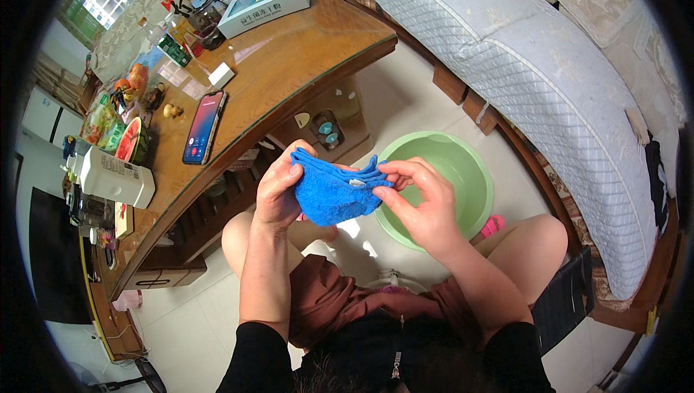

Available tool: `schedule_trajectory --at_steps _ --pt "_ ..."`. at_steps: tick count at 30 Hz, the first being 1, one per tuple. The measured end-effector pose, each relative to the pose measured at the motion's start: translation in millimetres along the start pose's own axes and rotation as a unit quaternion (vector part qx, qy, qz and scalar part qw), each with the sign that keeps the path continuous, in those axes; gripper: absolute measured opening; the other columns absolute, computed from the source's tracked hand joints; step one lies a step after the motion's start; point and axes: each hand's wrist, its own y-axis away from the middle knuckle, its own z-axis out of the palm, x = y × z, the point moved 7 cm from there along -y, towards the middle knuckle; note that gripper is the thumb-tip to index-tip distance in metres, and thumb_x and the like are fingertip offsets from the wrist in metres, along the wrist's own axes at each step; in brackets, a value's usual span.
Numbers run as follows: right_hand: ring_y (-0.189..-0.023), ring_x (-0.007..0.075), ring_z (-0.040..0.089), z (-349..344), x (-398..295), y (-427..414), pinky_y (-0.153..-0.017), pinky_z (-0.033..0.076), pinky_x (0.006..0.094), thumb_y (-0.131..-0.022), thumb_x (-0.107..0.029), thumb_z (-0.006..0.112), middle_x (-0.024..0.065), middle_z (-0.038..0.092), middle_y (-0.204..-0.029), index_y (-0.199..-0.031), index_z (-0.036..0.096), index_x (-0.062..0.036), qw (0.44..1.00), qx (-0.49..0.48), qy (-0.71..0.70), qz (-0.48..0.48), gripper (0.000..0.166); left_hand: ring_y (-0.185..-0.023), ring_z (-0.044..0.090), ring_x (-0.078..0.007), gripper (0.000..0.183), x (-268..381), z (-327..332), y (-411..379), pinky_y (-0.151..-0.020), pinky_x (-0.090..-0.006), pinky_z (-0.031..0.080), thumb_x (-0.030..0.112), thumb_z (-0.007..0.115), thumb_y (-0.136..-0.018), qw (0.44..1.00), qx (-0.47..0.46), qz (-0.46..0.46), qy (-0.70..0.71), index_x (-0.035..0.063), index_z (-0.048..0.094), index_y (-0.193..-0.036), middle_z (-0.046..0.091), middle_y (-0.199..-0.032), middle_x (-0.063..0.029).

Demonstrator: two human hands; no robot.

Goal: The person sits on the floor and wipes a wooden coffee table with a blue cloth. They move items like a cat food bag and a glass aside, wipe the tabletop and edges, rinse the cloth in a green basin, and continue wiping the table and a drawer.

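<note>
A folded blue towelling cloth [337, 192] with a small white tag hangs between my two hands. My left hand [277, 190] grips its left end, with the thumb in front. At the right end, the thumb and fingertips of my right hand [425, 200] pinch the layered edges. Beyond and below my right hand, a light green plastic basin [477, 176] stands on the tiled floor; my right hand hides part of it. What the basin holds cannot be told clearly.
At the left stands a glass-topped wooden table [282, 73] bearing a smartphone [204, 127], a white plastic bottle [116, 176], a cut watermelon [130, 141] and a long box [265, 5]. A sofa with a quilted cover [520, 79] runs along the right.
</note>
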Motion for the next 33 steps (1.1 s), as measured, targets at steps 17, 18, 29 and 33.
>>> schedule_trajectory --at_steps 17,18,29,33 --pt "-0.075 0.0192 0.058 7.3 4.2 8.0 -0.068 0.049 0.0299 -0.078 0.002 0.069 0.0091 0.058 -0.086 -0.100 0.056 -0.0022 0.992 -0.005 -0.097 0.079 0.025 -0.108 0.058 -0.0448 0.032 8.2 2.6 13.1 -0.083 -0.0395 0.048 0.024 0.063 -0.085 0.997 -0.079 -0.006 -0.017 0.0013 0.047 -0.101 0.061 -0.101 -0.0287" --pt "-0.075 0.0192 0.058 8.9 5.3 7.8 -0.068 0.048 0.0300 -0.078 0.002 0.069 0.0089 0.058 -0.086 -0.101 0.056 -0.0023 0.994 -0.025 -0.073 0.071 0.027 -0.108 0.058 -0.0447 0.032 9.5 6.3 12.7 -0.083 -0.0389 0.048 0.023 0.063 -0.085 0.997 -0.073 -0.003 -0.015 0.0013 0.047 -0.101 0.061 -0.099 -0.0276" --pt "-0.080 0.0199 0.057 4.6 -13.1 -2.5 -0.073 0.047 0.0317 -0.072 0.002 0.065 0.0086 0.057 -0.089 -0.099 0.060 -0.0027 0.995 -0.089 -0.014 0.044 0.028 -0.104 0.062 -0.0329 0.031 2.7 4.2 17.6 -0.082 -0.0329 0.048 0.024 0.064 -0.084 0.997 -0.065 -0.044 -0.026 0.0035 0.050 -0.102 0.061 -0.102 -0.0162" --pt "-0.082 0.0223 0.059 3.5 -11.9 -0.7 -0.075 0.048 0.0323 -0.070 0.001 0.064 0.0097 0.057 -0.090 -0.096 0.059 -0.0021 0.992 -0.114 0.046 -0.012 0.027 -0.096 0.063 -0.0259 0.026 2.2 -0.2 17.3 -0.079 -0.0285 0.048 0.020 0.061 -0.087 0.996 -0.050 -0.019 -0.070 0.0030 0.050 -0.103 0.063 -0.099 -0.0147"
